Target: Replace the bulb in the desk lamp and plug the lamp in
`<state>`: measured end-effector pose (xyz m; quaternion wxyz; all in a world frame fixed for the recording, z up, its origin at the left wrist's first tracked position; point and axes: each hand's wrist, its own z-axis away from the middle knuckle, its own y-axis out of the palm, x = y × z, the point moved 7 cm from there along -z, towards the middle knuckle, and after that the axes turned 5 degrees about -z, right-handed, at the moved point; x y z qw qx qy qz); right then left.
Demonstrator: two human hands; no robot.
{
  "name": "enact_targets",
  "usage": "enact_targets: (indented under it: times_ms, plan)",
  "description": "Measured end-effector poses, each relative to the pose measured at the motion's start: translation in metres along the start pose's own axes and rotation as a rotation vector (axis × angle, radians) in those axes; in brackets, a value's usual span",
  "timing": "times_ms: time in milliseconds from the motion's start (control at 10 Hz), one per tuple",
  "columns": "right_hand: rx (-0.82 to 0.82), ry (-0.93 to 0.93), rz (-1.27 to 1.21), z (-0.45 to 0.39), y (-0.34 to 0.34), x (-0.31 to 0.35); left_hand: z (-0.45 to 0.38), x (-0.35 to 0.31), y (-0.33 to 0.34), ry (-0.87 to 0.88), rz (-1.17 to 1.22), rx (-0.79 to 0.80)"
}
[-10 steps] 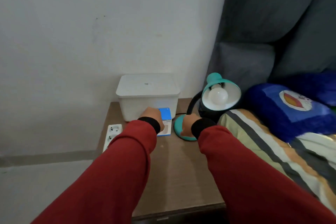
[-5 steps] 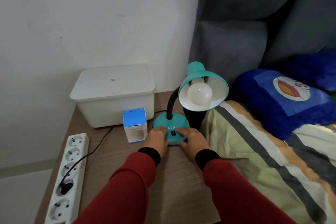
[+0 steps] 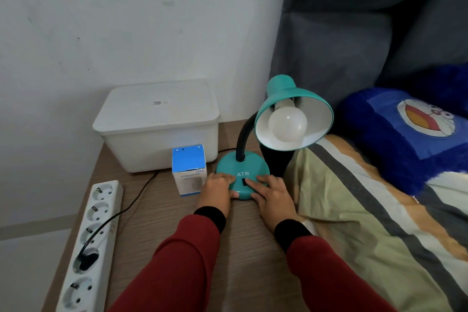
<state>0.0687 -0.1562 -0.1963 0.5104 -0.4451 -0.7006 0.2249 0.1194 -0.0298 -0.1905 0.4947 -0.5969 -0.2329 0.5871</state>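
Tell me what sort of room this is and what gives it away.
Most likely a bedroom. A striped blanket and a blue cartoon pillow lie beside a small wooden bedside table, which carries a teal desk lamp and a white power strip.

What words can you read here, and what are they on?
"ATN": white letters on the teal lamp base.
"H09" and "HUMIDIFIER": on the small blue and white box.
A small printed code on the white bin's lid: too small to read.
The cartoon pillow shows a face, no words.
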Motion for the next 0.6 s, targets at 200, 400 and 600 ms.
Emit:
enact_targets:
  times_ms: [200,400,600]
  plan:
    - [0.296,0.192,0.064,-0.004,0.006,-0.001,-0.008,-0.004,0.004,0.028,-0.089,0.022]
    - [0.385,0.127,0.14,0.008,0.005,0.011,0.0,-0.003,0.004,0.023,-0.177,0.023]
    - [0.62,0.149,0.232,0.003,-0.002,0.022,0.015,-0.011,-0.005,0.072,-0.253,0.096]
